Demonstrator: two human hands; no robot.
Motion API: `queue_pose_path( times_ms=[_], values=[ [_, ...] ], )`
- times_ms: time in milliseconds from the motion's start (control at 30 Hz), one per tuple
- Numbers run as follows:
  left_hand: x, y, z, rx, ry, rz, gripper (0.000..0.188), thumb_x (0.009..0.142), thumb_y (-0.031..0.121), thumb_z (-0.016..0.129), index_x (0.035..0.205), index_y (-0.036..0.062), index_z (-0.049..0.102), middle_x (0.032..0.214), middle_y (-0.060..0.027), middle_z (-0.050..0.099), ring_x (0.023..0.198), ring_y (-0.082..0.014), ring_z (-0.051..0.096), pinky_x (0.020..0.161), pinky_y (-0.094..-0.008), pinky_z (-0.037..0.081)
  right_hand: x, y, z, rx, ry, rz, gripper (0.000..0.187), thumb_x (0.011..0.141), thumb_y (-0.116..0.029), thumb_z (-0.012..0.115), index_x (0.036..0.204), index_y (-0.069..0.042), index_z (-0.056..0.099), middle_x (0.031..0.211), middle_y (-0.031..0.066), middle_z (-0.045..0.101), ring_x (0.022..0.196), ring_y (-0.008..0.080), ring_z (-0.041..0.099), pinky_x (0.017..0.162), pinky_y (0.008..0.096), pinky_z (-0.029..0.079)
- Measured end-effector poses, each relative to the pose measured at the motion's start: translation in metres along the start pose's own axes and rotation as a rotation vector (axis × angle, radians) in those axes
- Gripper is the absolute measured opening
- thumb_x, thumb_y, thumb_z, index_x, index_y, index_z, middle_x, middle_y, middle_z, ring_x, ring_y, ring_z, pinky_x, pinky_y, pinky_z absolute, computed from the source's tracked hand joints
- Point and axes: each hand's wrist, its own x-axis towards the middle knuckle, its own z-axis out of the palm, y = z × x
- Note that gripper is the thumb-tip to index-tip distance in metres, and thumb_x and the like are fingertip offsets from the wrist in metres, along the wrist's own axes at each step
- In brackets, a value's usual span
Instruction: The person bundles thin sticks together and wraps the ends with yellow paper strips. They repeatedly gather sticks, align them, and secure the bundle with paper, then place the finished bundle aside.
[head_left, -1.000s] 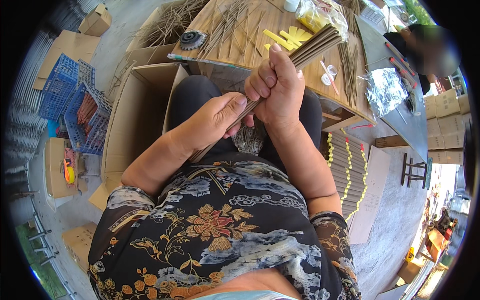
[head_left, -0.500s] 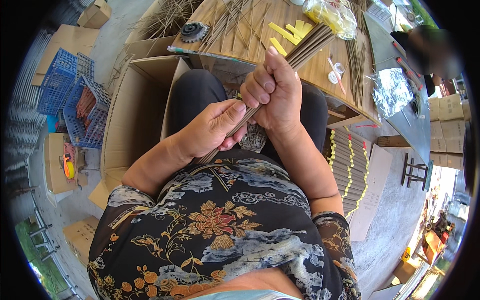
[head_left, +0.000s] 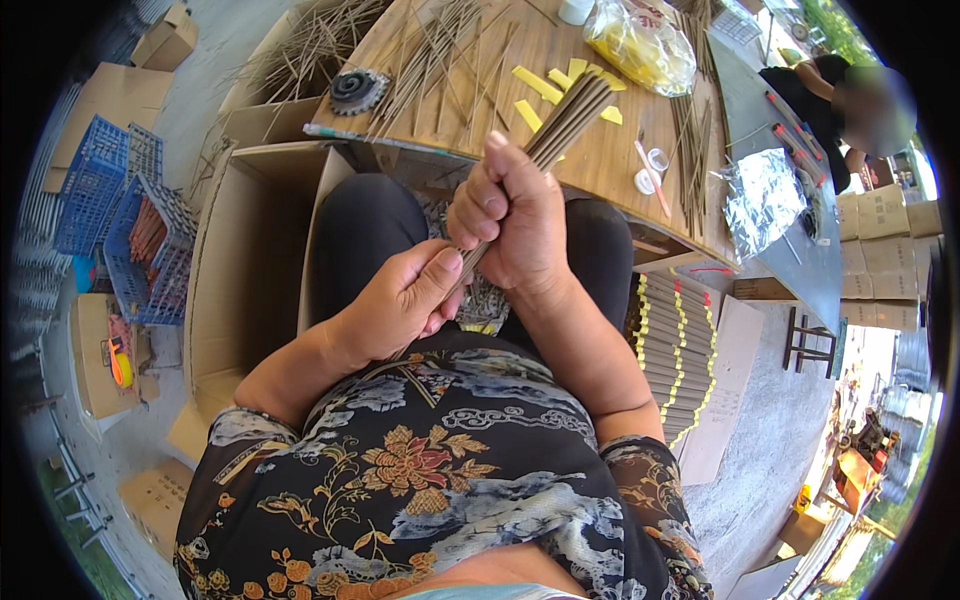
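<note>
A bundle of thin brown incense sticks point(head_left: 568, 118) slants across my lap, its far end fanned out over the table edge. My right hand point(head_left: 520, 220) is closed round the upper part, thumb pointing along the sticks. Lower down, my left hand point(head_left: 405, 300) wraps the same bundle, and its near end runs toward my shirt. Beyond the far tips lie several yellow paper strips point(head_left: 538, 85) on the wooden table point(head_left: 600, 160).
Loose sticks point(head_left: 440, 60) and a dark toothed disc point(head_left: 357, 91) lie on the table, beside a yellow plastic bag point(head_left: 640, 50). An opened cardboard box point(head_left: 250, 250) stands at my left. Yellow-banded stick bundles point(head_left: 675, 350) lie at right. Another person point(head_left: 820, 85) is at the far right.
The view has shifted, so the table sits lower and further left. My hands keep hold of the bundle, whose far end now looks more upright and shows more of its stick ends.
</note>
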Motion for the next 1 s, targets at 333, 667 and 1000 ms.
queue_pose_path(
  times_ms=[333, 667, 1000],
  values=[
    [0.016, -0.006, -0.018, -0.034, 0.076, -0.023, 0.035, 0.093, 0.038, 0.036, 0.089, 0.0041, 0.046, 0.063, -0.0009, 0.044, 0.046, -0.0033, 0.035, 0.041, -0.0154, 0.031, 0.084, -0.054, -0.026, -0.354, 0.086, -0.418, 0.039, 0.090, -0.038, 0.039, 0.101, -0.001, 0.042, 0.068, 0.0079, 0.054, 0.061, 0.0176, 0.053, 0.056, 0.0301, 0.045],
    [0.021, -0.007, -0.042, -0.150, 0.179, 0.060, 0.036, 0.092, 0.039, 0.037, 0.088, 0.0044, 0.047, 0.061, -0.0008, 0.045, 0.043, -0.0039, 0.035, 0.038, -0.0162, 0.030, 0.083, 0.024, -0.159, -2.347, 0.257, -0.560, 0.047, 0.085, -0.027, 0.045, 0.121, 0.003, 0.042, 0.125, 0.0194, 0.042, 0.121, 0.0341, 0.035, 0.099, 0.0427, 0.028],
    [0.012, 0.011, -0.037, -0.110, 0.175, 0.170, 0.034, 0.094, 0.035, 0.036, 0.087, 0.0037, 0.047, 0.062, -0.0007, 0.044, 0.045, -0.0029, 0.034, 0.039, -0.0149, 0.031, 0.064, -0.004, -0.156, -2.199, 0.212, -0.511, 0.020, 0.069, -0.005, 0.059, 0.089, -0.004, 0.057, 0.082, 0.0123, 0.053, 0.085, 0.0336, 0.051, 0.076, 0.0410, 0.042]
  ],
)
